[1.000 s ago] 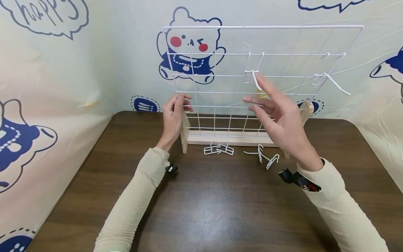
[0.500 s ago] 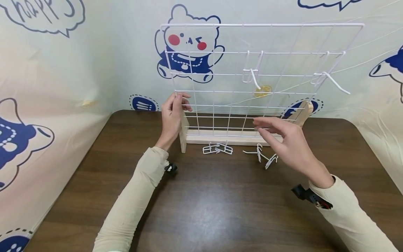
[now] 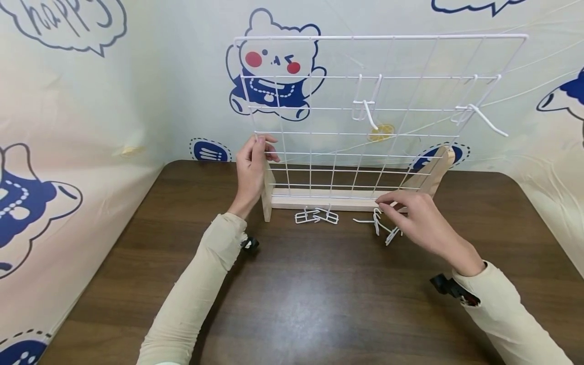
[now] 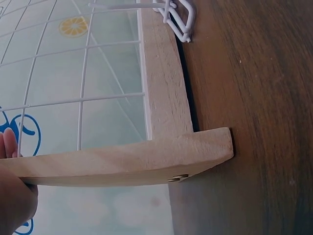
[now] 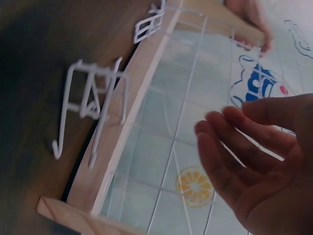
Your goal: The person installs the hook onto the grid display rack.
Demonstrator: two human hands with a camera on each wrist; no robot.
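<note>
The right hand point(image 3: 422, 223) has come down from the upper part of the grid to desk level since the earlier frame, and its fingers, loosely spread and holding nothing, now hover over the loose hook point(image 3: 380, 225) that lies on the desk point(image 3: 319, 304) just in front of the wooden base point(image 3: 328, 199). The step in hand looks like picking up another hook to hang; the next move calls for a fine pinch on thin wire lying flat, with the base rail crowding it from behind. A second loose hook point(image 3: 316, 216) lies to its left, also against the rail. The near desk offers plenty of open room for the arms. The left hand point(image 3: 253, 165) pinches the left edge of the wire grid point(image 3: 319, 121) above the wooden side post, steadying the panel upright. Farther up, two hung hooks point(image 3: 365, 109) sit on the grid's right half, leaving the left cells free. The patterned backdrop stands close behind.
</note>
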